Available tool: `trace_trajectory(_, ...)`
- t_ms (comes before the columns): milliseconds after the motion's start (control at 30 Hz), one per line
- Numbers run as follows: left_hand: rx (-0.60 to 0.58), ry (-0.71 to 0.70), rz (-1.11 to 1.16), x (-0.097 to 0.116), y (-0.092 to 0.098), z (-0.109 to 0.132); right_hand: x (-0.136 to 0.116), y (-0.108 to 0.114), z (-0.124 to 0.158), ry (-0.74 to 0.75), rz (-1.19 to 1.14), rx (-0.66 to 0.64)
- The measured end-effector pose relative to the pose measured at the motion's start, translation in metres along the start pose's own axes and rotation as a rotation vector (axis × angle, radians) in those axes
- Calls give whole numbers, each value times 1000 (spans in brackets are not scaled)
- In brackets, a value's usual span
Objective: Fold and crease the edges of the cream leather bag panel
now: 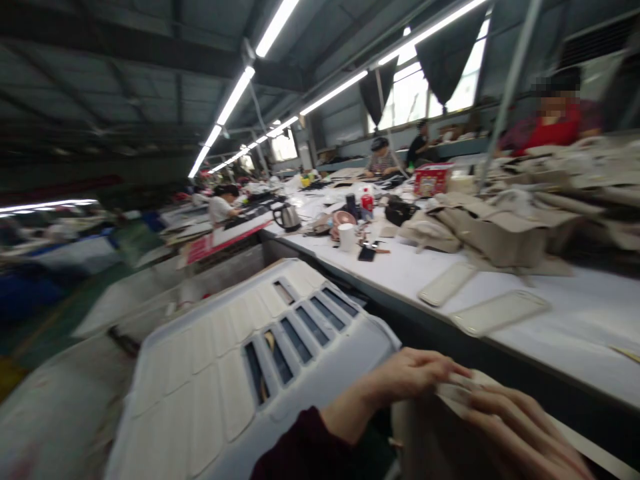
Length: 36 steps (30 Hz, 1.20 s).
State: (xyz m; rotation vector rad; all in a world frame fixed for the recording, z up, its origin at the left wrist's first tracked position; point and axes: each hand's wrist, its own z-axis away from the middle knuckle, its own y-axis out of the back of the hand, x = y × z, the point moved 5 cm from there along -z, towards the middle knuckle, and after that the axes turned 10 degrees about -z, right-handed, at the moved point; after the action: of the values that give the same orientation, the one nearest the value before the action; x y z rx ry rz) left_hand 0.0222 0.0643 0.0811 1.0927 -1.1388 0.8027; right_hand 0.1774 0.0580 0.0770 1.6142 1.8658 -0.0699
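Note:
At the bottom right both of my hands hold a beige fabric piece (435,433). My left hand (400,380), in a dark maroon sleeve, pinches its upper edge with the fingers closed. My right hand (520,427) lies over the same edge with fingers curled onto the cloth. Left of my hands stands a white plastic crate (215,380) with slotted sides, tilted. Just beyond my hands runs the edge of a long white worktable (565,327).
Two flat cream oval pieces (447,283) (500,311) lie on the worktable, with piles of beige fabric (490,233), a white cup (346,237), a phone (367,253) and a kettle (289,217) farther along. Other people sit at tables in the background.

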Motion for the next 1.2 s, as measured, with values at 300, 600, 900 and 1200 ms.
trace_trajectory(300, -86, 95, 134, 3, -2, -10, -31, 1, 4, -112, 277, -14)
trace_trajectory(600, -114, 94, 50, 8, -2, -10, -26, 4, -4, -395, 30, 83)
trace_trajectory(900, -119, 114, 89, 0, -5, -15, -40, -4, -1, -160, 48, 34)
trace_trajectory(1200, -158, 164, 205, -13, -8, -14, -27, 2, -11, -389, 98, -94)
